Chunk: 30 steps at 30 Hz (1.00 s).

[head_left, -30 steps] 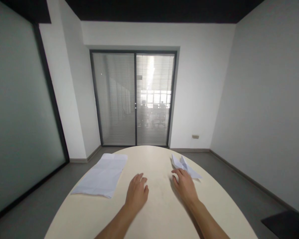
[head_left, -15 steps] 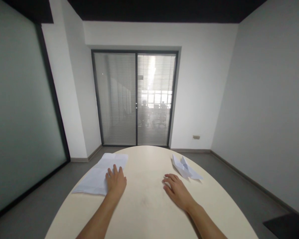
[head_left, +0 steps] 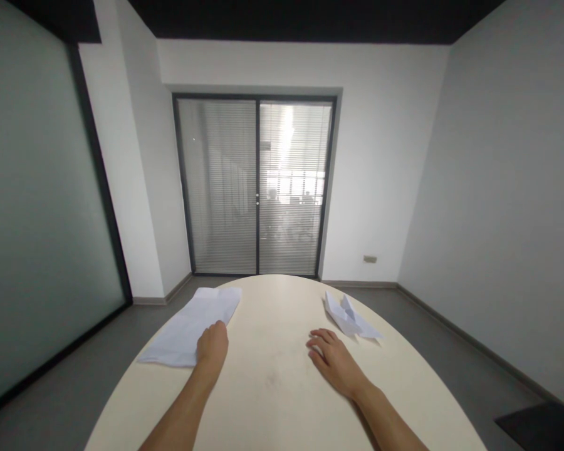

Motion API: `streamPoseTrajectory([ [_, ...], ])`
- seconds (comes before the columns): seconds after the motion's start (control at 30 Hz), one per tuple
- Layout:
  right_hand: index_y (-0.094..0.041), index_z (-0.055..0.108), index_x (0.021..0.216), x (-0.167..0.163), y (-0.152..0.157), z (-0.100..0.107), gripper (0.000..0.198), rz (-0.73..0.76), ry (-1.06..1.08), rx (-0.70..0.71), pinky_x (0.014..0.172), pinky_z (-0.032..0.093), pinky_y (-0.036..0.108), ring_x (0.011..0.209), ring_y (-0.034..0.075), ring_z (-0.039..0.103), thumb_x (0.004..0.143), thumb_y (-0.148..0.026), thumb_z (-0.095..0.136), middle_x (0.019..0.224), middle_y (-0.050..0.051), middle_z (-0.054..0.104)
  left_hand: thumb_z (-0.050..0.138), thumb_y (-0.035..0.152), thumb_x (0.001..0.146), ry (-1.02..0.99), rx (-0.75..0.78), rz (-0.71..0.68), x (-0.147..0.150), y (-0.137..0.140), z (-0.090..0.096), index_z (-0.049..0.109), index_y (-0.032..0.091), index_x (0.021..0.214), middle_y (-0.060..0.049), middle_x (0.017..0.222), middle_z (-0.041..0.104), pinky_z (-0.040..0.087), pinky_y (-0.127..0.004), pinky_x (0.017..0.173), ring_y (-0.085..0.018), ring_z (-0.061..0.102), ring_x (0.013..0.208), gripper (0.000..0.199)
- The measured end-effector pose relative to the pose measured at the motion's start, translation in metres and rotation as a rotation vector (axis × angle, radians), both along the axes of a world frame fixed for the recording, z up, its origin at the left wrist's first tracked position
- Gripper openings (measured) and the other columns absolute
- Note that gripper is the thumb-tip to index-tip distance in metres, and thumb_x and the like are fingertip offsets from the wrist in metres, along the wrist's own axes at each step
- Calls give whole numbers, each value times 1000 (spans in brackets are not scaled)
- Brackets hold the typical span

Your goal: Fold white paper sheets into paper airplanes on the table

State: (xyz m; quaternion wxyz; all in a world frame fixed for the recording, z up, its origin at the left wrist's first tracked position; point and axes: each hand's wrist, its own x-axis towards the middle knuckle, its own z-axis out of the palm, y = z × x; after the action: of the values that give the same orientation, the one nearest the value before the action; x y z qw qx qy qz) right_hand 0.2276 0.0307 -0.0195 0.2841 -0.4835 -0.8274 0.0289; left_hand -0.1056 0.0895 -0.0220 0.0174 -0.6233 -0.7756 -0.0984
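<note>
My left hand (head_left: 212,344) is closed, its fingers curled under at the right edge of a white sheet of paper (head_left: 183,329). The fingertips are hidden behind the knuckles, with the paper's edge in among them. The sheet lies on the left side of the round table and has faint creases. On the right, my right hand (head_left: 331,360) rests palm down on the tabletop, fingers loosely stretched and holding nothing. Just beyond it sits a folded white paper boat (head_left: 350,318), apart from the fingers.
The cream round table (head_left: 272,401) has a curved far edge with grey floor around it. Behind stand glass doors with blinds (head_left: 256,188). Frosted glass (head_left: 37,207) is on the left. A dark flat object (head_left: 545,426) shows at the lower right.
My left hand has gone from spread fingers on the paper to a closed grip at its edge, shifting slightly left. The sheet has moved a little. My right hand has stayed still.
</note>
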Motion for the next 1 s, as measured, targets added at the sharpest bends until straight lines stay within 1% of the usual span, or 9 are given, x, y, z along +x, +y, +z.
streamPoseTrajectory([
  [0.2,-23,67,102,4,-6,-1,24,2,2,-4,104,41,42,121,25,51,95,-31,46,122,9,64,45,12,92,2,21,10,2,-5,-1,64,10,106,-19,101,69,49,-32,80,-27,68,98,24],
  [0.43,-23,68,101,2,-9,3,26,-1,9,-38,104,41,43,121,26,51,96,-33,44,120,10,64,46,17,91,-31,24,28,4,-6,4,64,11,104,-19,100,70,48,-32,80,-28,69,98,23],
  [0.6,-23,68,103,3,-9,4,26,-9,10,-44,104,41,43,121,25,51,96,-34,45,121,9,64,43,20,92,-59,23,40,5,-8,9,63,9,106,-20,100,70,48,-34,80,-29,69,97,26],
  [0.8,-23,68,102,4,-11,5,26,5,11,-31,104,41,41,120,24,51,96,-32,45,120,9,64,38,17,94,-78,16,47,7,-12,15,62,7,106,-21,102,70,48,-34,77,-30,68,99,28],
  [0.9,-23,68,103,4,-11,5,27,2,22,-38,105,41,41,121,25,51,96,-33,45,121,10,64,36,17,95,-95,17,51,6,-11,16,62,9,105,-19,101,71,48,-35,75,-32,69,98,29],
  [1.0,-23,69,104,4,-11,5,28,-1,30,-52,105,41,42,121,26,52,96,-34,45,121,10,65,38,21,94,-121,13,54,3,-9,16,62,13,103,-17,101,71,49,-36,73,-33,69,97,27],
])
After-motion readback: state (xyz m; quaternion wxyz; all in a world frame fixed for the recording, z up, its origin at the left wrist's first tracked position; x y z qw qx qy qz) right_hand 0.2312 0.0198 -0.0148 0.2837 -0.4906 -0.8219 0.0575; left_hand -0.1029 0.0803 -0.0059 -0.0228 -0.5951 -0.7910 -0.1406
